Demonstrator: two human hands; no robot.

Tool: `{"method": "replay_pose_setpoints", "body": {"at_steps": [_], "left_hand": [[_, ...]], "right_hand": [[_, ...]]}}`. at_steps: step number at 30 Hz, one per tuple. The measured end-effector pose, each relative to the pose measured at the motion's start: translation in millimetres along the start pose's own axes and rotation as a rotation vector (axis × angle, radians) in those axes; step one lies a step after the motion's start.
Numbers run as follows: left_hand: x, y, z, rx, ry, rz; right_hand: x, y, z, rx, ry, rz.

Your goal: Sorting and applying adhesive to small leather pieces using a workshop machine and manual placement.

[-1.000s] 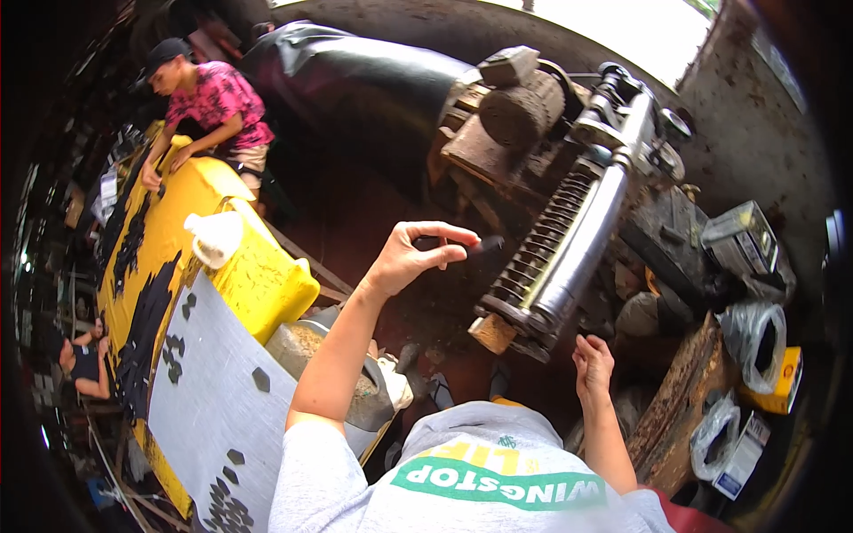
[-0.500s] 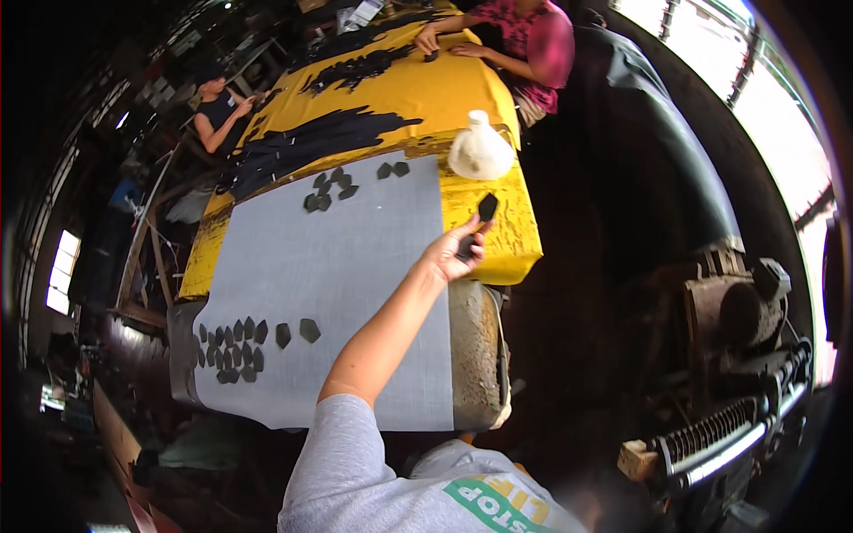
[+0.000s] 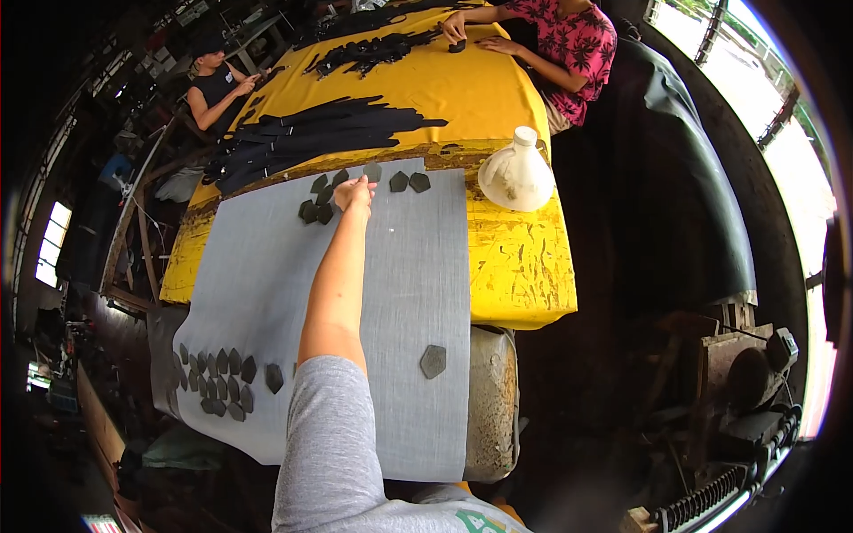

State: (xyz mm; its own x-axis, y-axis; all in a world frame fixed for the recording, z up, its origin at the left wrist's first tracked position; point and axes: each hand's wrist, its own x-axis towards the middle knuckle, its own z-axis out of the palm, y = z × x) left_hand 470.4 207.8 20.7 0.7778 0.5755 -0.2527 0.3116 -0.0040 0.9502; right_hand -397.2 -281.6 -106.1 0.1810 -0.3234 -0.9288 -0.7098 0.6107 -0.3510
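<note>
My left hand (image 3: 355,190) reaches to the far edge of the grey sheet (image 3: 258,266), its fingers closed on a pentagon piece (image 3: 372,171). Other dark pentagons (image 3: 317,210) lie around that hand, and a pair (image 3: 409,182) lies just right of it. Nearer me are several more pieces (image 3: 222,389) at the left and a single pentagon (image 3: 433,361) at the right. A white plastic jug (image 3: 517,178) stands right of the sheet on the yellow-covered table (image 3: 520,266). My right hand is out of view.
Black strips (image 3: 320,133) lie across the table. A worker in pink (image 3: 569,35) works at the far right side, another in dark clothing (image 3: 209,102) at the left. A large dark roll (image 3: 702,186) and a machine with a roller (image 3: 720,480) occupy the right.
My view has turned from the machine to the table. My left hand has moved forward and left, from beside the jug to the far group of pieces on the sheet.
</note>
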Motion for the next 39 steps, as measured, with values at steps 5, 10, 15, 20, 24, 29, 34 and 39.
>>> {"method": "replay_pose_setpoints", "body": {"at_steps": [5,10,15,20,24,29,34,39], "left_hand": [[8.4,14.6,10.6,0.024,0.14,0.056],[-16.2,35.9,15.7,0.097,0.198,0.217],[-73.2,44.7,-9.4,-0.851,-0.663,-0.537],[-222.1,48.4,-11.5,-0.847,-1.134,-0.614],[-331.1,45.6,-19.1,-0.661,-1.461,-0.604],[-431.8,44.7,-37.7,-0.42,-1.711,-0.681],[-495.8,35.1,-38.7,-0.126,-1.872,-0.809],[-544.2,27.1,-36.1,-0.036,-1.963,-1.009]], "right_hand": [[-81.5,-46.5,71.0,0.028,0.261,-0.067],[-56.7,-19.6,46.2,0.07,0.229,-0.21],[-34.6,-36.8,96.3,-0.508,0.303,-0.796],[-142.5,-166.7,250.7,-0.632,0.179,-1.176],[-195.0,-223.5,305.6,-0.572,0.035,-1.621],[-254.1,-282.0,314.3,-0.55,0.005,-2.056],[-254.2,-275.0,269.0,-0.778,0.16,-2.188],[-262.7,-250.4,217.5,-0.588,0.161,-2.154]]}}
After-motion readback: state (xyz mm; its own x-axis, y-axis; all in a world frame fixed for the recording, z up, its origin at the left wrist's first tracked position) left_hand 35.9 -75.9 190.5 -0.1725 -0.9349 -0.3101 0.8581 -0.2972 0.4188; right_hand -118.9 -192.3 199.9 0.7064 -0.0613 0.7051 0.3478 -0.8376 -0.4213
